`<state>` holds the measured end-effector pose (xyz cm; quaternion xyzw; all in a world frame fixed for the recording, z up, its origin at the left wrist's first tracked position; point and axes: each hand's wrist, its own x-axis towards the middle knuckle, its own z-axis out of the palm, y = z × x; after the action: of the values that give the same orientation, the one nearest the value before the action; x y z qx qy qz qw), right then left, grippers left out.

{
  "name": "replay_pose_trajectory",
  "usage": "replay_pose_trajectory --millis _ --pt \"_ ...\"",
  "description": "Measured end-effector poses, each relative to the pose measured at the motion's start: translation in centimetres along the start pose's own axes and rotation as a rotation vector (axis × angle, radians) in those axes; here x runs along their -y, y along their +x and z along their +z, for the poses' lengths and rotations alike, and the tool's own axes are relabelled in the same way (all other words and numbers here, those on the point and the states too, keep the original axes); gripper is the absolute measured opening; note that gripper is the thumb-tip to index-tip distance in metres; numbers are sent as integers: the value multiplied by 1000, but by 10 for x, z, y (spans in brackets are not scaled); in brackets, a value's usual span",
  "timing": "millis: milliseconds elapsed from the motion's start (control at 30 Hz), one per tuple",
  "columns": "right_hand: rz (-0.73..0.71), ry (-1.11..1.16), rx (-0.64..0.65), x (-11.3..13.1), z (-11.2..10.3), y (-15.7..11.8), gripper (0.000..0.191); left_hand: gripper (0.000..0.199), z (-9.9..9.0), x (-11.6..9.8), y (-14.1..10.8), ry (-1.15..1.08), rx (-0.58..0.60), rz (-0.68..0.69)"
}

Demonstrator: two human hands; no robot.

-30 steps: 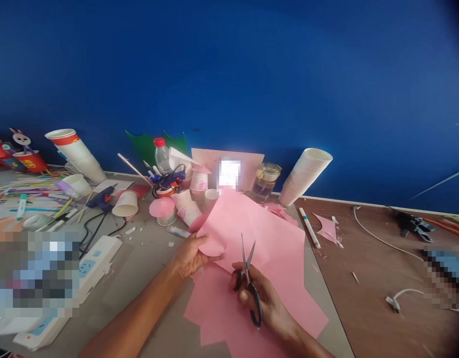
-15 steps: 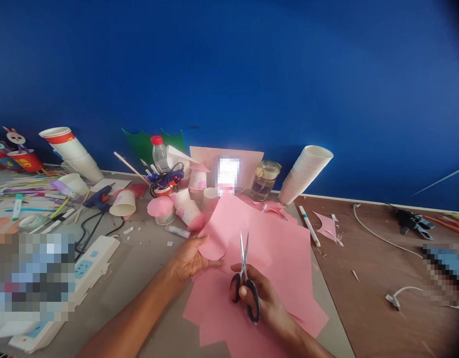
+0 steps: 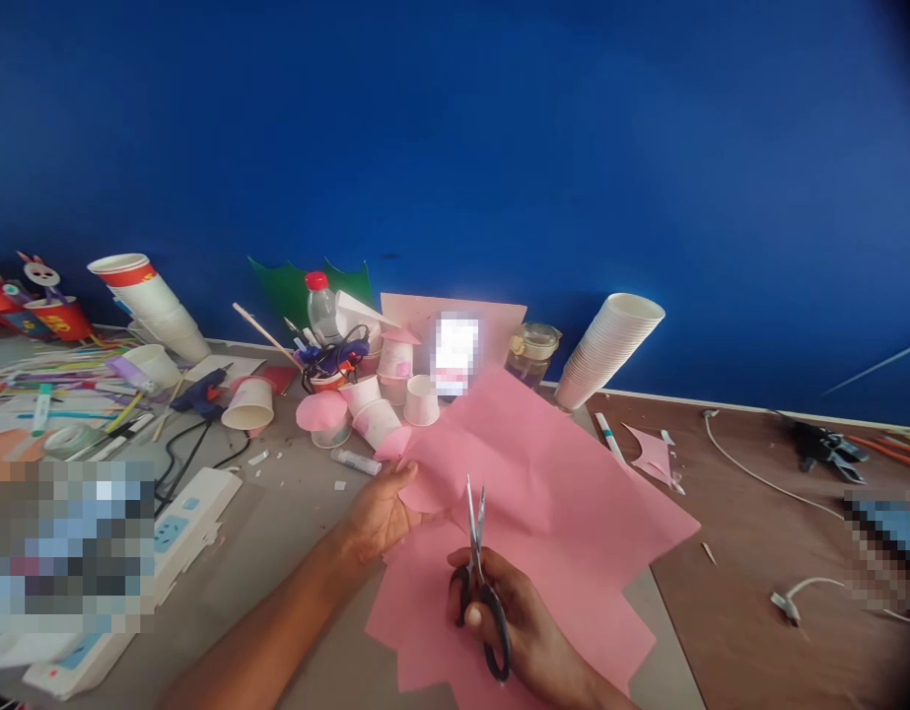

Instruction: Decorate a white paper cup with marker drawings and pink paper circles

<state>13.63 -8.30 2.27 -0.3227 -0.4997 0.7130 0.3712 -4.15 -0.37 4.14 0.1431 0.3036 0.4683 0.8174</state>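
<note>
Bottle [image 3: 321, 308] left of jar [image 3: 532, 353], power strip [image 3: 166, 537] before glue gun [image 3: 201, 392]

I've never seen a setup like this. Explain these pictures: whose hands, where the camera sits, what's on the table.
There is no machine: these are a person's own bare hands. Every picture comes from one camera worn on the head, looking forward and down. The left hand holds a pink sheet by its edge. The right hand holds scissors, blades slightly open. More pink paper lies beneath, on the table. Toward the back are a leaning cup stack and a red-capped bottle; at left, a power strip. The blocky patches hide whatever is there.
</note>
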Motion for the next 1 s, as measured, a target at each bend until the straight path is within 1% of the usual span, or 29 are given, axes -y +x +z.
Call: replay_pose_trajectory --millis 100,167,333,400,533,633,767,900,1000 --pt "5 -18 -22 1 0 0 53 22 -4 -3 3 11 37 -19" --pt "26 -58 -35 4 0 -1 56 26 -6 -4 5 30 33 -34" --pt "201 -104 -99 11 5 -3 51 26 -8 -5 7 48 -10 -52" --pt "236 -103 -126 11 7 -2 47 24 -6 -6 7 45 -36 -59" --pt "239 -134 -176 10 5 -1 36 23 -5 -8 7 36 -120 -69" --pt "243 -163 -189 13 2 0 35 24 -5 -9 7 24 -166 -69" --pt "240 -178 -189 16 0 0 36 25 -7 -9 7 -28 -138 -57" --pt "286 -201 -173 15 1 -1 30 35 -9 -9 8 -74 -93 -87" --pt "319 -206 -167 14 3 -1 28 39 -12 -10 10 -90 -117 -84"
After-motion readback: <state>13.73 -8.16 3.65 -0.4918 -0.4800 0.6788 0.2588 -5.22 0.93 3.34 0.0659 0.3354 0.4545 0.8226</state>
